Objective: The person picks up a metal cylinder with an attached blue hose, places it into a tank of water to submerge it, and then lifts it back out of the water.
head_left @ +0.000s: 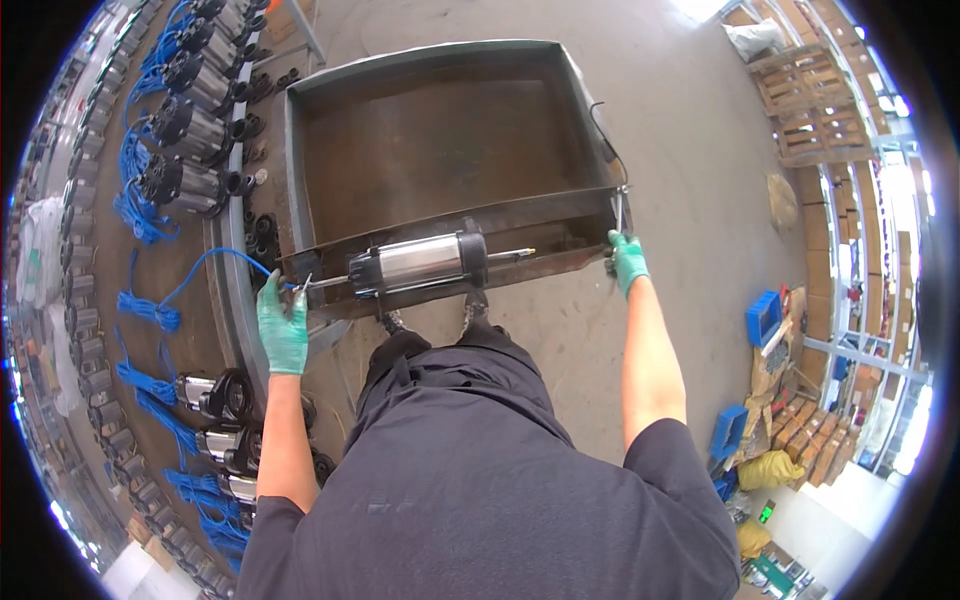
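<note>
Pump hides tray near wall; feet mostly hidden.

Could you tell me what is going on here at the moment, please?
A person in green gloves stands at a large metal tray on the concrete floor. The left hand is on the tray's near left corner, and the right hand on its near right corner. A silver and black pump lies along the near edge between them. More pumps with blue cables line the bench on the left.

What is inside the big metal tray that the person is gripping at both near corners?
The metal tray shows only a bare, rusty brown floor inside. A silver and black cylindrical pump lies along its near rim, so the strip of floor just behind that is hidden.
</note>
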A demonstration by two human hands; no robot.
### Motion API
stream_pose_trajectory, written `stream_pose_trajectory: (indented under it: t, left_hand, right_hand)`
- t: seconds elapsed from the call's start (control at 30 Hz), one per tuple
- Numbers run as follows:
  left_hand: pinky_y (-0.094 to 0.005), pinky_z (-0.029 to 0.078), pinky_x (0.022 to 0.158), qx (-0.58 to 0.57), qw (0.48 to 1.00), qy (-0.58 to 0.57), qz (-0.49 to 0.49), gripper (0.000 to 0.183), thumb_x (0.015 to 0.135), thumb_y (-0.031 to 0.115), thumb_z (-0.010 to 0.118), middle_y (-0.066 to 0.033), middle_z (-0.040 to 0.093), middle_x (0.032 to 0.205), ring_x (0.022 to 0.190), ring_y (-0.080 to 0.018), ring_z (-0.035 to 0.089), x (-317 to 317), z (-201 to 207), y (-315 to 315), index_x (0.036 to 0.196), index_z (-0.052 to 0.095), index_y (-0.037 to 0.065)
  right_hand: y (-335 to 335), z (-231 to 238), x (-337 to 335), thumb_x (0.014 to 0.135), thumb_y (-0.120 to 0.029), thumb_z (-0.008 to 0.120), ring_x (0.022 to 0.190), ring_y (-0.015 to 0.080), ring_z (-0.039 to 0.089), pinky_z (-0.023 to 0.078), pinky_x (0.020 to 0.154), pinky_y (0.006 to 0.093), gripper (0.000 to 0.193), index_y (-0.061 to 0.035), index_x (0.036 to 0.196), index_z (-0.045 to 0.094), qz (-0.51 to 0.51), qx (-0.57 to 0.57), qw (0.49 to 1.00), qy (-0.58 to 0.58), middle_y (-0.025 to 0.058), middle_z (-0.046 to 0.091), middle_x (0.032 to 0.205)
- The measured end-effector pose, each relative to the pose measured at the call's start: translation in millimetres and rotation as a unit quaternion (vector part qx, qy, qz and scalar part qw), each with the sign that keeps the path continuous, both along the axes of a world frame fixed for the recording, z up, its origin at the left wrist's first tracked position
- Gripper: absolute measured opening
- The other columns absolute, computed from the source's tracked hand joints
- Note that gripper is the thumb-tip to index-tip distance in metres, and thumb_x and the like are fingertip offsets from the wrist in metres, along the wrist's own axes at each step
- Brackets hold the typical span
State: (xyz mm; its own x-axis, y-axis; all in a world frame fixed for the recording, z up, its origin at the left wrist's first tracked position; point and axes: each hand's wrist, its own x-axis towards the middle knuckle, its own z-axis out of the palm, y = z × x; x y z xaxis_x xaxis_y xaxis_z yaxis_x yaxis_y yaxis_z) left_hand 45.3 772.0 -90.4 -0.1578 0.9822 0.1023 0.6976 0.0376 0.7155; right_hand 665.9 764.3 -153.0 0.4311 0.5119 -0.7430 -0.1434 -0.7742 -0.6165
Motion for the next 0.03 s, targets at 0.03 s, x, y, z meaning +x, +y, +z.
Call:
stream_pose_trajectory:
  t: [0.03]
  left_hand:
    - [-0.0334, 0.049, 0.097, -0.003, 1.000, 0.001, 0.004, 0.058, 0.091, 0.011, 0.075, -0.0104, 0.059, 0.127, 0.113, -0.0229, 0.060, -1.9, 1.5, -4.0, 0.145, 0.052, 0.011]
  right_hand:
    - [-3.7, -24.4, 41.8, 0.093, -0.043, 0.067, 0.102, 0.0294, 0.065, 0.053, 0.088, 0.0473, 0.063, -0.0127, 0.142, 0.040, 0.033, 0.019, 0.979, 0.198, 0.0233, 0.063, 0.122]
